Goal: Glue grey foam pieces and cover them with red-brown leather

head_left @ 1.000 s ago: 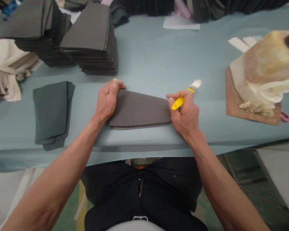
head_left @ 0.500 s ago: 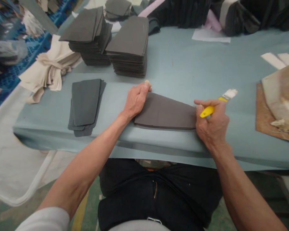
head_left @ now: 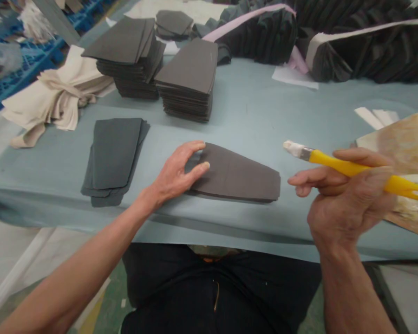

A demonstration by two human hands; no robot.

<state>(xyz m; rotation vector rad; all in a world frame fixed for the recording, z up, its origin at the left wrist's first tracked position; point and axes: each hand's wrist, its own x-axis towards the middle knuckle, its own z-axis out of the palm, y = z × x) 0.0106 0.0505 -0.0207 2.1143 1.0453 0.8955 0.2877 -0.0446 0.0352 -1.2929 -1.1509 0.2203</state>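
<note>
A small stack of dark grey tapered pieces (head_left: pixel 238 176) lies flat near the table's front edge. My left hand (head_left: pixel 177 169) is at the stack's wide left end, thumb and fingers apart; the thumb tip lies over the top piece, and I cannot tell how firmly it touches. In my right hand (head_left: pixel 348 199) is a paintbrush (head_left: pixel 348 167) with a yellow handle, held above the table to the right of the stack. Its bristles, coated in something white, point left. Several bluish-grey pieces (head_left: pixel 116 153) lie fanned in a pile left of my left hand.
Two tall stacks, one at far left (head_left: pixel 125 55) and one beside it (head_left: pixel 188 79), stand at the back. Cream cloth strips (head_left: pixel 62 93) lie left. Dark tied bundles (head_left: pixel 264 37) line the far side. A stained container (head_left: pixel 400 139) stands right on a brown board (head_left: pixel 411 220).
My right hand has left the stack's narrow end and moved right, swinging the brush so its bristles point left. My left hand's fingers have spread at the stack's left end.
</note>
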